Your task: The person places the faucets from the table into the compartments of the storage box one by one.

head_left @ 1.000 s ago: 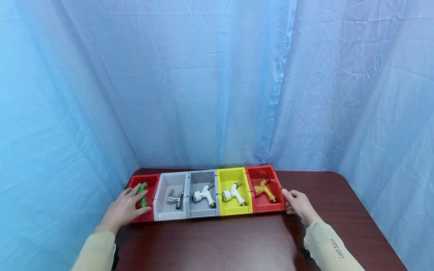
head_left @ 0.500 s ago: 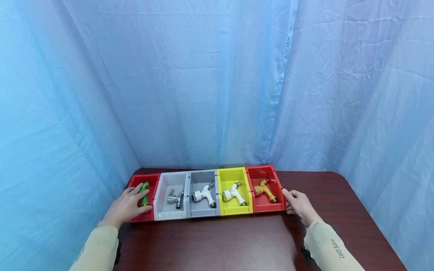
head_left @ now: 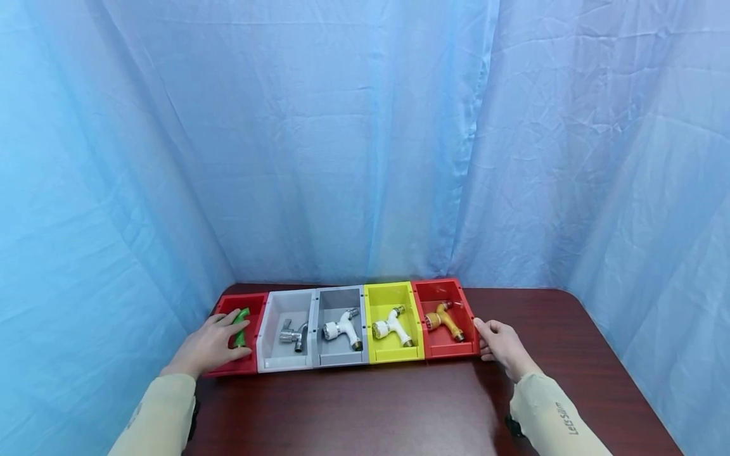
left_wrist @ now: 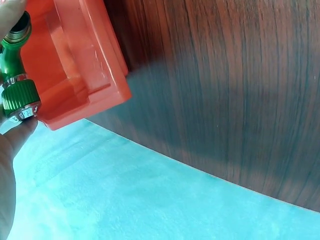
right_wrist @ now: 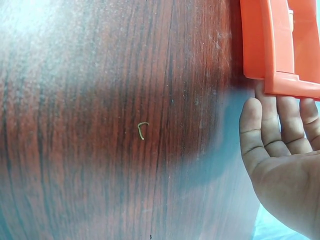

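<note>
In the head view, my left hand (head_left: 208,345) reaches over the leftmost red bin (head_left: 256,304) and holds a green faucet (head_left: 240,329) between thumb and fingers. The left wrist view shows the faucet's ribbed green knob (left_wrist: 20,95) with a fingertip at its end, and the thumb near the threaded end. My right hand (head_left: 504,347) grips the outer side of the rightmost red bin (head_left: 453,350), thumb at the rim and other fingers lower down. Seen from the right wrist, the fingers (right_wrist: 287,117) meet that bin's edge, tips partly hidden. An orange-gold faucet (head_left: 445,321) lies inside.
Between the red bins stand a white bin (head_left: 285,301), a grey bin (head_left: 342,294) and a yellow bin (head_left: 390,291). They hold a chrome faucet (head_left: 293,335) and two white faucets. Blue curtains (head_left: 353,139) surround the dark wooden table (head_left: 353,411).
My left hand and the green faucet have shifted only slightly within the leftmost bin. The right hand keeps its place at the rightmost bin.
</note>
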Demonstrator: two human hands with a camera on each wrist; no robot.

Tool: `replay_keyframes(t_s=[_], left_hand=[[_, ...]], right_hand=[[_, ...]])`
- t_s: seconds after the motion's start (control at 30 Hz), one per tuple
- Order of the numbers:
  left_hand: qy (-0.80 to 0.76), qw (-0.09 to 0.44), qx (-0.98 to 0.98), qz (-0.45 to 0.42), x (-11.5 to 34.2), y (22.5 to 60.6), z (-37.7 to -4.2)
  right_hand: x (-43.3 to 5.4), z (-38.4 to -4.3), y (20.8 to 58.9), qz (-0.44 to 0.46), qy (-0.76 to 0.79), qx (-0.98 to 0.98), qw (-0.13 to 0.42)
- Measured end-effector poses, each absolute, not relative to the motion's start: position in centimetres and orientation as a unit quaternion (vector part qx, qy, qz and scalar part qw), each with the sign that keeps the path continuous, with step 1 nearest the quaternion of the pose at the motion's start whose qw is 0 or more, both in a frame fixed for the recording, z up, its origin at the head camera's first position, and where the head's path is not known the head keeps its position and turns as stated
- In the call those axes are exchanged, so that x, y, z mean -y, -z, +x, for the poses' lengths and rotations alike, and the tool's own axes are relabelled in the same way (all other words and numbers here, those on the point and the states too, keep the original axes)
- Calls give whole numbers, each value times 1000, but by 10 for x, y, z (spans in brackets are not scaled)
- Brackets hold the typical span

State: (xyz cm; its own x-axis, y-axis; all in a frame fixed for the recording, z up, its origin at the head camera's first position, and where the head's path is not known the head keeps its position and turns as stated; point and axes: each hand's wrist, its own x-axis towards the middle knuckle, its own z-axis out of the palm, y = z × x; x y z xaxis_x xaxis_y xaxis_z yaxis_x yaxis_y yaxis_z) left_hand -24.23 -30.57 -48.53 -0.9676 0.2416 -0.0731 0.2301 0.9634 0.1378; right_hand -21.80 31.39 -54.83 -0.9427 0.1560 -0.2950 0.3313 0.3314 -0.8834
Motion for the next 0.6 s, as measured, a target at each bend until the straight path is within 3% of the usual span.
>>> replay_keyframes(t_s=[0.6], left_hand=[[-12,34,-989,140,299,497,-252]], right_hand=[[-313,-218,547,150,557,-813,77]])
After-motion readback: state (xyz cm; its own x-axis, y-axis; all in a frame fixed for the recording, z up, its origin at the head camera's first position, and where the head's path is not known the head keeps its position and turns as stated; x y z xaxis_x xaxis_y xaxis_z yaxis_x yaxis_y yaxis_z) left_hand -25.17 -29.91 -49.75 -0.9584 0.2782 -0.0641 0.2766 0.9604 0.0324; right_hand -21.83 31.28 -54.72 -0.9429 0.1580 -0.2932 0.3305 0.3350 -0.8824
